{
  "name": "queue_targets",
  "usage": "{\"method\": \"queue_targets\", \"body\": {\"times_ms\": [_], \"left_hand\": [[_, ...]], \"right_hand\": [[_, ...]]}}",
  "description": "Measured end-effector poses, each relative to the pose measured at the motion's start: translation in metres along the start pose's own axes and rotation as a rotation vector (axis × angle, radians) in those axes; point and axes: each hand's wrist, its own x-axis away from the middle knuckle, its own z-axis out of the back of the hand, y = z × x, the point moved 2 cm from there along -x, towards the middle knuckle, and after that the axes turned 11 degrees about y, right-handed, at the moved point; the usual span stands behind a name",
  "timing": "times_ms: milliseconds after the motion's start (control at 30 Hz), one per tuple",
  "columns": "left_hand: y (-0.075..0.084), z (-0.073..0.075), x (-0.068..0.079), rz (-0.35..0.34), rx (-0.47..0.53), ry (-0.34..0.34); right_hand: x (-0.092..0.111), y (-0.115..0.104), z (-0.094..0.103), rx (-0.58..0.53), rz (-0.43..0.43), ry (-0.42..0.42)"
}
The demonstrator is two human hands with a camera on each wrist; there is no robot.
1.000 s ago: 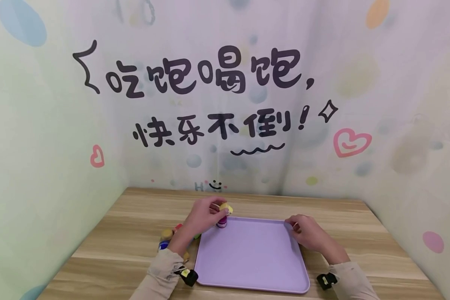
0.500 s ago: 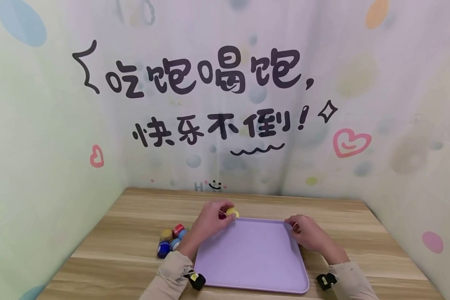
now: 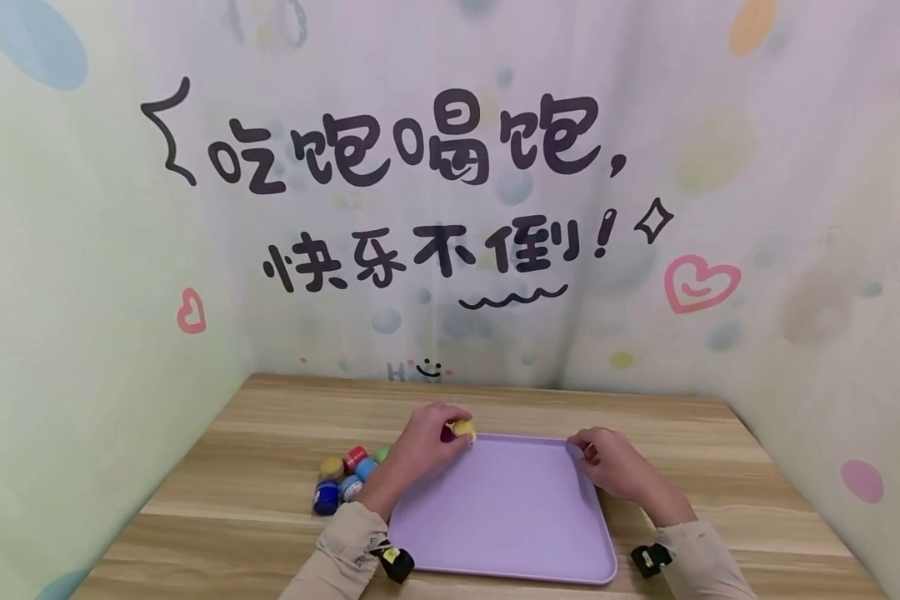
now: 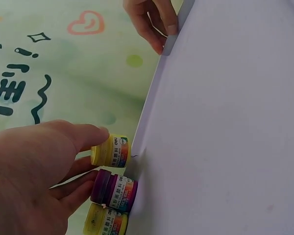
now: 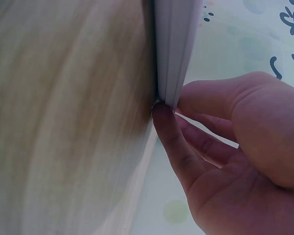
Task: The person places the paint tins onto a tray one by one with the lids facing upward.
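Observation:
My left hand (image 3: 423, 442) is at the far left of a lilac tray (image 3: 502, 517), its thumb and fingers pinching a small yellow paint jar (image 4: 111, 151). In the left wrist view a purple paint jar (image 4: 115, 191) stands right beside it, and a second yellow jar (image 4: 105, 220) follows in the same row along the tray's far rim. The left hand mostly hides this row in the head view. My right hand (image 3: 615, 467) pinches the tray's far right corner; in the right wrist view its thumb and fingers (image 5: 174, 142) meet at the tray edge.
Left of the tray, several more paint jars lie and stand clustered on the wooden table, among them a dark blue jar (image 3: 326, 497) and a red jar (image 3: 355, 457). Behind the table (image 3: 727, 475) hangs a printed curtain (image 3: 435, 333).
The left hand has moved right and down, bringing the yellow jar from above the purple one to its right side along the far rim. The right hand has stayed at the corner.

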Motion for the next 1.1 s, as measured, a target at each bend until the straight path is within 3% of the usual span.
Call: {"method": "queue_targets", "body": {"times_ms": [567,767,1100], "left_hand": [[0.0039,-0.0006,0.0011,-0.016,-0.157,-0.011],[0.0029,-0.0012,0.0018,0.019,-0.184,-0.026],[0.0037,-0.0018,0.0027,0.021,-0.198,-0.024]], "right_hand": [[-0.0015,0.0016,-0.0001,-0.008,0.020,0.006],[-0.0021,0.0007,0.0007,-0.010,0.015,0.007],[-0.0010,-0.0007,-0.0001,-0.009,0.017,0.014]]}}
